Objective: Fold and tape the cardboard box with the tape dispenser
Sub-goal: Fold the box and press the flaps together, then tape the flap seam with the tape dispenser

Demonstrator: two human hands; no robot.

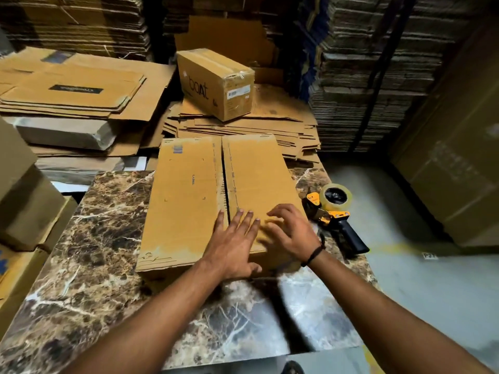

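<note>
A brown cardboard box (186, 201) lies on the marble table (94, 252), its two top flaps folded down and meeting at a dark middle seam. My left hand (235, 244) lies flat on the near end of the right flap, fingers straight and spread beside the seam. My right hand (289, 230) hovers or rests on the right flap near the box's right edge, fingers loosely bent, slightly blurred, holding nothing. The yellow and black tape dispenser (334, 214) with a clear tape roll lies on the table just right of the box.
A taped box marked "boat" (216, 82) sits on a pile of flattened cartons (243, 125) behind the table. More flat cartons (73, 90) lie at the left and tall stacks (364, 76) at the right. Grey floor (405, 265) runs along the right.
</note>
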